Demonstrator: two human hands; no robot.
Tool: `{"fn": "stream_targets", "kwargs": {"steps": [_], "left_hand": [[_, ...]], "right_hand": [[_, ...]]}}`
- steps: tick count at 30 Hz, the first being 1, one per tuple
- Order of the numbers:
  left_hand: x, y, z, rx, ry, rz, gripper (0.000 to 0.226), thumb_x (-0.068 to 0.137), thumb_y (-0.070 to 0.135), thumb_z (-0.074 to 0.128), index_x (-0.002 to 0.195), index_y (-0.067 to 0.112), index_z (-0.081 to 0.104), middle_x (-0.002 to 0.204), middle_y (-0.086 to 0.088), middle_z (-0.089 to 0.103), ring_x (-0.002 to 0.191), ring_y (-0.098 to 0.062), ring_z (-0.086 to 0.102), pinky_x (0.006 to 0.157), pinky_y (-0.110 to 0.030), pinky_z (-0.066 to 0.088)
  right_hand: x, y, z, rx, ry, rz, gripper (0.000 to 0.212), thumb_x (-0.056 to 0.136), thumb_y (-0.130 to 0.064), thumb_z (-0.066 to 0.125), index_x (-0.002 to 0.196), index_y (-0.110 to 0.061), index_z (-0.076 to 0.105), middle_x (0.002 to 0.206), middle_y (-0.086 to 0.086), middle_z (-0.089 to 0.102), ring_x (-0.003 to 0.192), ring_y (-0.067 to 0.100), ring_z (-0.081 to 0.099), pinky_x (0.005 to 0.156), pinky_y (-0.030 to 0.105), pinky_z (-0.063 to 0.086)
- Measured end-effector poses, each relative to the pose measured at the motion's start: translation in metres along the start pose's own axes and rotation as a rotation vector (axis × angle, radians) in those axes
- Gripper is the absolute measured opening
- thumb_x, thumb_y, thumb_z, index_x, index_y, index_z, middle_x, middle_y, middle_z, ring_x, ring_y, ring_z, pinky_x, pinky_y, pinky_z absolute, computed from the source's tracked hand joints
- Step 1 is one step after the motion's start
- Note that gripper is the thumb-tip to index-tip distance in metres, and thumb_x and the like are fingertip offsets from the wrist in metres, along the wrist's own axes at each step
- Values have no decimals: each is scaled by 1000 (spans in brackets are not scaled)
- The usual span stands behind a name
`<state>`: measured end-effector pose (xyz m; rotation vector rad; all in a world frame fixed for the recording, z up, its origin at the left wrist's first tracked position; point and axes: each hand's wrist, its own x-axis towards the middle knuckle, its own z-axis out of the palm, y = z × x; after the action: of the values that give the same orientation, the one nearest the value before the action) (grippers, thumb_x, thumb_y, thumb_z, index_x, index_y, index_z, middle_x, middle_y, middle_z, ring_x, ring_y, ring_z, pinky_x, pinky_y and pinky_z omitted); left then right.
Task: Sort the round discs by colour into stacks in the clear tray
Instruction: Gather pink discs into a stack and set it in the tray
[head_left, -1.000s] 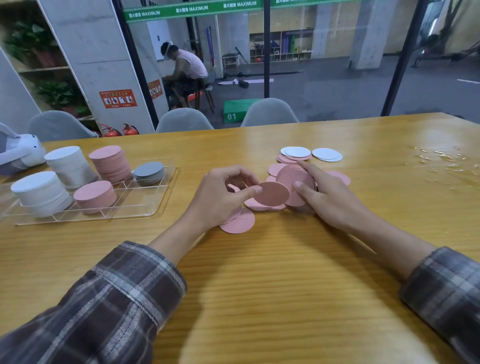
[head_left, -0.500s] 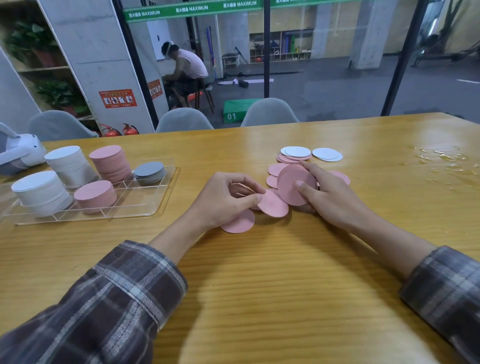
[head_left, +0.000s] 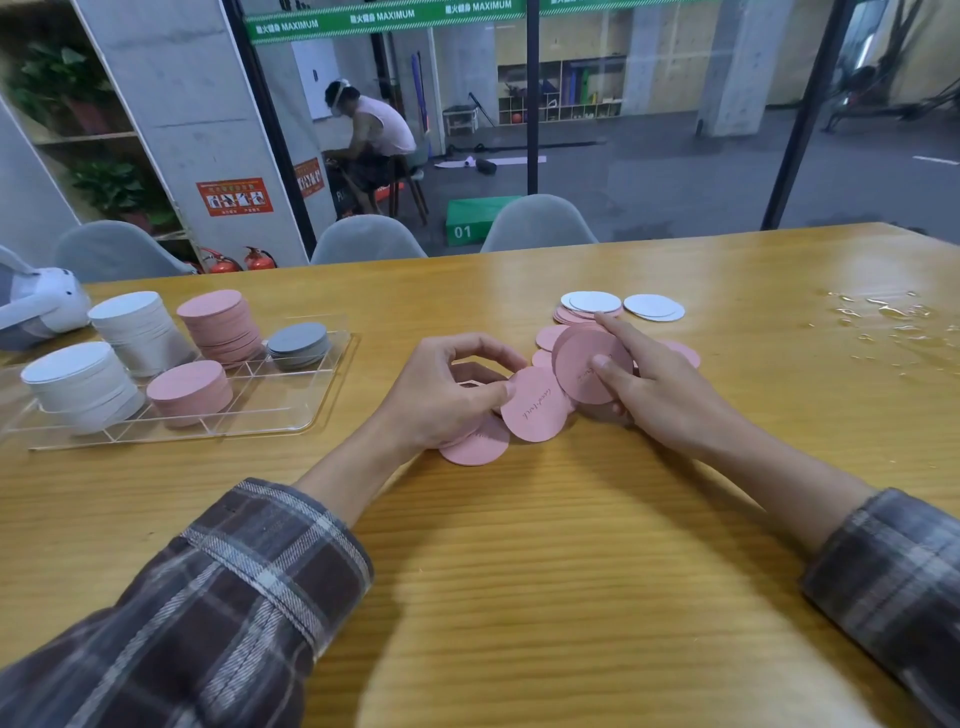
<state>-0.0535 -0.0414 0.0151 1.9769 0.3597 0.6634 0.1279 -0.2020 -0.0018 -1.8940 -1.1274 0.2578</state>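
On the left of the worktop (head_left: 519, 571), the clear tray (head_left: 311, 423) holds white, pink and grey stacks. My left hand (head_left: 447, 395) pinches the edge of one pink disc (head_left: 537, 410) over the loose pink discs (head_left: 475, 449). Just beside it, my right hand (head_left: 660, 387) grips a tilted bunch of pink discs (head_left: 584, 364), with white discs (head_left: 652, 306) lying beyond.

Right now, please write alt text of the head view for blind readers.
The left hand pinches one pink disc and the right hand holds a pink stack over loose pink discs on a table. A clear tray holds sorted stacks.
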Motion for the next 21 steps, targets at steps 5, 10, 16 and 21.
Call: {"fn": "stream_targets", "kwargs": {"steps": [5, 10, 16, 21], "left_hand": [[0, 2, 1, 18, 30, 25, 26, 84, -14, 68, 89, 9, 76, 92, 4, 77, 74, -7, 71, 68, -21, 56], [0, -1, 3, -6, 66, 44, 21, 84, -9, 75, 91, 10, 76, 92, -2, 77, 77, -8, 72, 70, -23, 57], [4, -9, 17, 57, 157, 112, 20, 80, 6, 86, 91, 20, 77, 86, 6, 76, 83, -12, 74, 79, -24, 56], [5, -6, 29, 128, 218, 153, 17, 80, 7, 86, 91, 18, 77, 85, 10, 77, 84, -6, 74, 83, -23, 57]], "right_hand": [[0, -3, 0, 83, 4, 28, 47, 107, -23, 47, 152, -37, 41, 78, -8, 57, 49, 0, 55, 51, 13, 41], [-2, -6, 2, 138, -20, 35, 46, 107, -22, 47, 149, -42, 44, 84, -5, 58, 52, 1, 56, 50, 14, 43], [0, -7, 8, 161, -118, 46, 41, 109, -31, 41, 150, -35, 45, 88, 1, 61, 59, 9, 58, 53, 29, 45], [-2, -6, 8, 66, -150, 11, 51, 105, -39, 50, 154, -30, 39, 89, -5, 65, 62, 8, 61, 61, 22, 45]]}}
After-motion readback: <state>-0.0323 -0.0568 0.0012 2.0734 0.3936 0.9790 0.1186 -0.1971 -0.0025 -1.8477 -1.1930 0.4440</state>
